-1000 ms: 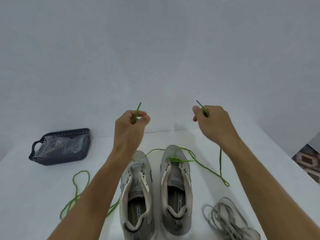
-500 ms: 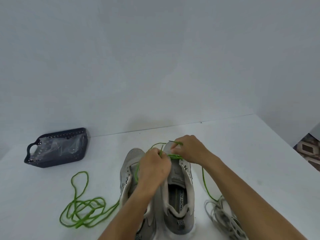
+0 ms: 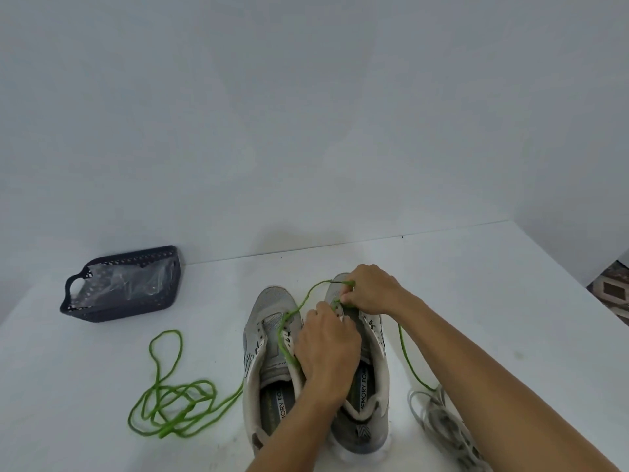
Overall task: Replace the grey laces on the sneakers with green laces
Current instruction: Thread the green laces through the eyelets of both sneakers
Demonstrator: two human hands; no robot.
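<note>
Two grey sneakers stand side by side on the white table, toes away from me: the left sneaker [image 3: 269, 338] and the right sneaker [image 3: 369, 396]. A green lace [image 3: 308, 296] runs across the toe end of the right sneaker's eyelets. My left hand [image 3: 326, 345] rests over the right sneaker's tongue, fingers pinched on the lace near the eyelets. My right hand [image 3: 372, 289] pinches the lace's other end at the sneaker's toe end. A second green lace [image 3: 170, 400] lies coiled on the table to the left. The grey laces [image 3: 439, 417] lie heaped at the right, partly under my right forearm.
A dark blue perforated basket [image 3: 136, 303] with clear plastic inside sits at the back left near the wall. The table's right edge [image 3: 578, 284] drops off to a patterned floor.
Both hands came down from holding the lace ends raised and apart, and now work close together at the right sneaker's eyelets. The camera view tilted slightly.
</note>
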